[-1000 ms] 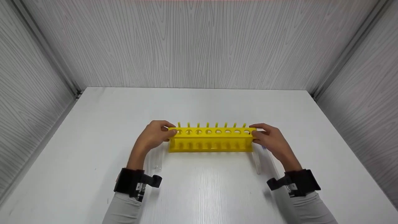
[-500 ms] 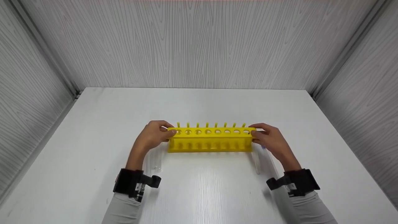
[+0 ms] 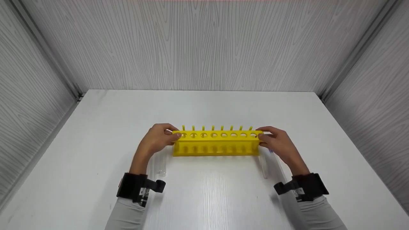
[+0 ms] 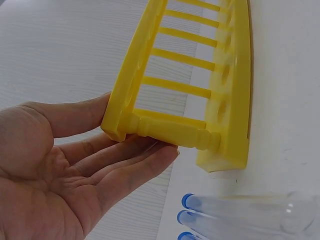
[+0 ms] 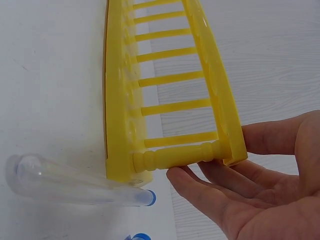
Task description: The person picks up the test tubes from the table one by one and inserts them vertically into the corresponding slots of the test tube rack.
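The yellow test-tube rack (image 3: 217,142) stands in the middle of the white surface (image 3: 204,105), its long side facing the person, one hand at each end. From the head view the left hand (image 3: 157,139) cups the rack's left end and the right hand (image 3: 277,141) cups its right end, thumbs on the top plate beside the outermost holes.

The wrist views show what the head view hides: under the left hand, the fingers (image 4: 125,170) lie nearly straight beneath the turned end post of the rack (image 4: 200,100), with the thumb pressed against the top plate's corner. The right hand's fingers (image 5: 225,185) lie the same way below the post at the rack's (image 5: 165,95) other end, so both hands clasp the ends loosely between thumb and fingers rather than wrapping them.

The wrist views also make plain the clear tubes with blue caps (image 4: 240,215) lying on the surface just beside the rack's left end, and another clear tube (image 5: 75,187) lying against the base at the right end. In the head view these are faint streaks (image 3: 264,166) near the wrists
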Demonstrator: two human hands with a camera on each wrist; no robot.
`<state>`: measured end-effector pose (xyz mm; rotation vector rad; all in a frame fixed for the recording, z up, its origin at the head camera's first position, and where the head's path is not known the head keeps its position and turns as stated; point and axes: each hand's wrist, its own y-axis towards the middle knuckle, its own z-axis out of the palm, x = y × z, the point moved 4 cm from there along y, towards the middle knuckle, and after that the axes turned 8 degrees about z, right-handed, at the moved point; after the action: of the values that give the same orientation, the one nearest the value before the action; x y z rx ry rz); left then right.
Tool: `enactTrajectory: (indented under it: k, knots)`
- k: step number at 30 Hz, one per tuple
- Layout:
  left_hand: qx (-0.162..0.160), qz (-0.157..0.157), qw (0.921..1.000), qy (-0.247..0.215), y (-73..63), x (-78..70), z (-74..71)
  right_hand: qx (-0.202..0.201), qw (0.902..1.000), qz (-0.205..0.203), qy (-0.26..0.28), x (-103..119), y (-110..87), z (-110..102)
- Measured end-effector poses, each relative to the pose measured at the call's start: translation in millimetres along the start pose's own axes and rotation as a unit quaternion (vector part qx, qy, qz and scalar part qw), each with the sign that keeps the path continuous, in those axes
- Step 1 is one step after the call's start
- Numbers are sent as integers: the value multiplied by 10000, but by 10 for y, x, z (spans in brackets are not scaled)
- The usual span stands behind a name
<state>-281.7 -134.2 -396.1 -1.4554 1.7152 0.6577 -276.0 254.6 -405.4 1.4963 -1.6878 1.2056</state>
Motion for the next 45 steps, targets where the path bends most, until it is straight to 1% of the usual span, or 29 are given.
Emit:
enactTrajectory:
  k: [6,10,14,17,24,29,34,37,41,45]
  knots:
    - [29,-33,10000,65,3,-5,-3,-29,10000,26,-50,3,14,-11]
    - [38,-32,9999,103,4,-2,-5,-103,9997,35,-206,7,24,-4]
    - [48,-8,9999,123,7,-3,-5,-353,9980,31,-519,28,14,-39]
    - [62,-12,9999,128,5,-6,-5,-623,9952,-35,-748,51,-17,-101]
    - [52,-41,9999,122,-1,-2,-7,-1096,9872,-278,-1127,99,-109,-241]
    - [61,-45,9999,128,-1,3,-6,-1275,9793,-247,-1554,85,-135,-319]
    - [72,-42,9999,108,-7,1,-9,-1110,9755,-66,-1896,40,-122,-345]
    - [77,-43,9999,84,-7,-2,-9,-971,9712,58,-2177,-3,-92,-338]
    - [81,-73,9999,86,-2,-2,-8,-687,9642,399,-2531,-67,-51,-325]
    - [95,-103,9999,102,0,3,-5,-358,9588,785,-2705,-129,-25,-305]
